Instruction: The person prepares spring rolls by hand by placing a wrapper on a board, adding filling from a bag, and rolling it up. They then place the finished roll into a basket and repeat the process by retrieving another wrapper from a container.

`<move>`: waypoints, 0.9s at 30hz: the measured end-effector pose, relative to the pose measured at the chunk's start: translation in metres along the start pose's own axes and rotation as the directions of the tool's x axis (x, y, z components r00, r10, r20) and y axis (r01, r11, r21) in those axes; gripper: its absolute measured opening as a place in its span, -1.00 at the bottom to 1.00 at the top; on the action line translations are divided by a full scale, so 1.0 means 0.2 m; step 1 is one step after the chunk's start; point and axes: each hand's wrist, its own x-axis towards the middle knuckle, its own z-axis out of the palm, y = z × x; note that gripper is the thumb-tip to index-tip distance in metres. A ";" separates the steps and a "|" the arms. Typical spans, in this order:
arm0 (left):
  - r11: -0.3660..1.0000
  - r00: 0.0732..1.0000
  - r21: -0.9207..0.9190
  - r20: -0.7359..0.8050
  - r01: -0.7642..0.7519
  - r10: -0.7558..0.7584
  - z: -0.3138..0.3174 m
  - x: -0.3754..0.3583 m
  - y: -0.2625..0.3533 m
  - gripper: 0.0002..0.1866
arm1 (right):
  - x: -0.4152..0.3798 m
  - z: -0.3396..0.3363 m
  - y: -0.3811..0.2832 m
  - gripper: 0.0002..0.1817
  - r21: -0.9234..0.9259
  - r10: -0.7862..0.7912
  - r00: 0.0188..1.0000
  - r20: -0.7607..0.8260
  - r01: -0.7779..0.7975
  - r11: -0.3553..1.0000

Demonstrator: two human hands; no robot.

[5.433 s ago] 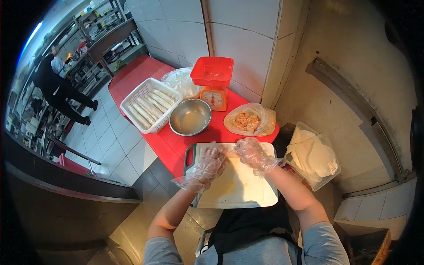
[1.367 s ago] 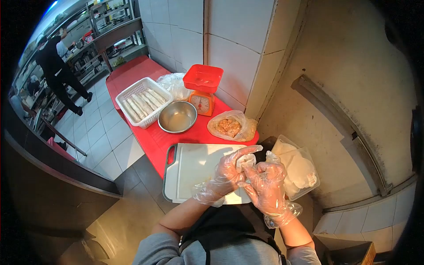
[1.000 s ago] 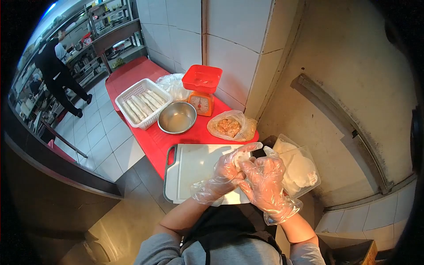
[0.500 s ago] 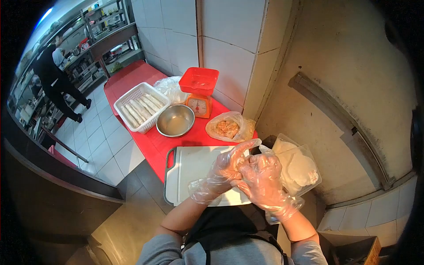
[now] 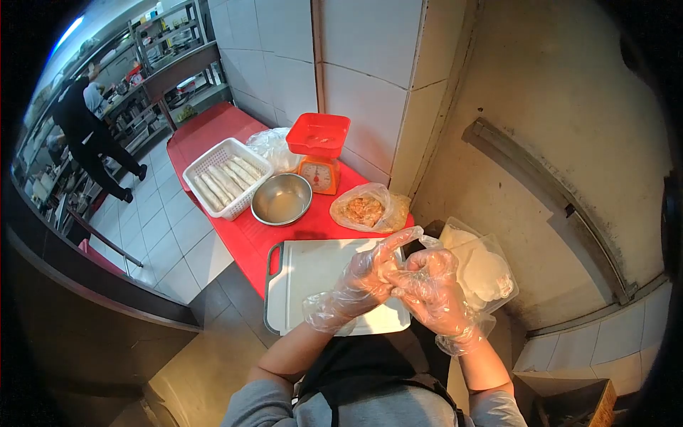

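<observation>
My left hand point(image 5: 359, 281) and my right hand point(image 5: 427, 285), both in loose clear plastic gloves, meet above the right edge of the white cutting board point(image 5: 313, 277). Together they pinch a thin pale wrapper sheet point(image 5: 388, 265) between the fingers. Just right of my hands sits a clear plastic box of round white wrappers point(image 5: 484, 270). A plastic bag of minced filling point(image 5: 364, 211) lies on the red table point(image 5: 249, 231) beyond the board.
A steel bowl point(image 5: 282, 199), an orange kitchen scale point(image 5: 318, 151), a crumpled plastic bag point(image 5: 274, 146) and a white basket of rolled pieces point(image 5: 225, 178) stand on the table. A tiled wall is behind. A person in black point(image 5: 89, 135) stands far left.
My hands left the middle of the board and came together at its right edge by the wrapper box. Over the last second they keep working the sheet between the fingers.
</observation>
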 end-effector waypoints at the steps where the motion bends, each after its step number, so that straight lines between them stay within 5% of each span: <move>1: 0.998 1.000 0.058 0.005 -0.027 0.027 0.00 0.01 0.01 -0.28 | 0.00 -0.01 -0.01 -0.61 -0.016 0.007 1.000 0.001 -0.007 1.000; 7: 0.968 0.986 -0.209 0.124 0.137 -0.113 -0.04 0.03 0.05 -0.21 | 0.05 0.00 -0.01 -0.66 -0.151 -0.041 0.999 -0.002 0.040 0.988; 10: 0.702 0.966 -0.663 0.169 0.259 -0.196 0.01 0.00 0.01 -0.19 | 0.11 -0.02 -0.04 -0.65 -0.186 -0.083 0.995 0.053 0.092 0.978; 13: 0.692 0.979 -0.693 0.138 0.205 -0.152 0.00 0.01 0.03 -0.14 | 0.13 0.00 -0.02 -0.59 -0.187 -0.137 0.988 0.066 0.148 0.971; 16: 0.643 0.913 -0.660 0.177 0.387 -0.368 -0.03 -0.01 0.01 0.00 | 0.14 -0.02 -0.01 -0.60 -0.088 -0.085 0.994 0.070 0.091 0.992; 19: 0.782 0.958 -0.554 0.139 0.284 -0.250 -0.04 -0.01 -0.02 0.02 | 0.16 -0.02 -0.01 -0.60 -0.145 -0.137 0.989 0.051 0.143 0.979; 27: 0.853 0.986 -0.494 0.061 0.167 -0.157 -0.02 -0.03 -0.06 -0.10 | 0.19 -0.01 -0.02 -0.54 -0.175 -0.154 0.974 0.164 0.182 0.968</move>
